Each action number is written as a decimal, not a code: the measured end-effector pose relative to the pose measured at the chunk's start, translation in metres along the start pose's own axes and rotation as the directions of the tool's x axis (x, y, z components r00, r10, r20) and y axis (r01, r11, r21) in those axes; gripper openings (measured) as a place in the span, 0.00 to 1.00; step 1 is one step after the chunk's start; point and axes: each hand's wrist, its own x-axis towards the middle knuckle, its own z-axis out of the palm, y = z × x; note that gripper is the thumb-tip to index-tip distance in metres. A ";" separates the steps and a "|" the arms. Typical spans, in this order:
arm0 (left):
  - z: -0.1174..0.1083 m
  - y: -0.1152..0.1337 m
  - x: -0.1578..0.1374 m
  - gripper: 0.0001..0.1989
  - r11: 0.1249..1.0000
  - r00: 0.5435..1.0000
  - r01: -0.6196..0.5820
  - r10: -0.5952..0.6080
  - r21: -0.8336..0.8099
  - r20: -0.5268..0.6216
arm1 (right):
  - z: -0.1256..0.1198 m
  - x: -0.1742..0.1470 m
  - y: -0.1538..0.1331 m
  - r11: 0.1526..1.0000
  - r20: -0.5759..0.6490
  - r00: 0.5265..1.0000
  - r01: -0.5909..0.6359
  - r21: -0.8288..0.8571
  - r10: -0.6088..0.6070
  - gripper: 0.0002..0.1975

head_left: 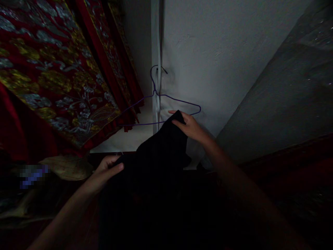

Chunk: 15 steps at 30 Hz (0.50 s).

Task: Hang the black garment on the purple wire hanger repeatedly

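Observation:
A dark, nearly black garment [156, 156] stretches between my two hands, its lower part lost in shadow. My left hand [108, 168] pinches one edge of the cloth, thumb on top. Higher up, my right hand [188, 125] grips another corner between thumb and fingers. Just behind that corner is a thin purple wire hanger [179, 100], hung by its hook at the wall. The right hand covers part of the hanger's lower bar. Whether the cloth touches the bar, I cannot tell.
Red cloth with gold and silver embroidery [54, 80] hangs at the left. A pale cord [158, 41] runs down the white wall [208, 52] beside the hook. At the right is a large grey, shiny sheet-like surface [281, 90]. A beige bundle [69, 167] lies low on the left.

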 end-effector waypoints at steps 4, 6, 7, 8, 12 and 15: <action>0.001 0.022 -0.004 0.15 0.957 0.990 0.034 -0.072 0.287 0.123 | 0.009 0.015 0.046 0.996 0.123 0.989 -0.076 -0.042 0.081 0.15; -0.006 0.018 0.005 0.15 0.848 0.991 0.028 -0.094 0.529 0.097 | -0.001 0.014 0.054 0.994 0.156 0.983 -0.093 -0.055 0.100 0.15; -0.012 0.014 0.012 0.16 0.772 0.994 0.035 -0.095 0.634 0.061 | -0.008 0.012 0.053 0.995 0.183 0.979 -0.086 -0.056 0.095 0.15; -0.019 0.010 0.019 0.17 0.692 0.997 0.045 -0.081 0.720 0.016 | -0.016 0.010 0.050 0.996 0.219 0.972 -0.073 -0.058 0.084 0.16; -0.045 0.017 0.051 0.18 0.521 0.981 -0.045 0.185 0.852 -0.061 | -0.036 0.002 0.026 0.997 0.306 0.951 -0.028 -0.078 0.051 0.15; -0.048 0.047 0.070 0.15 0.498 0.908 -0.204 0.418 0.843 -0.027 | -0.033 -0.003 0.012 0.995 0.276 0.958 -0.053 -0.085 0.075 0.16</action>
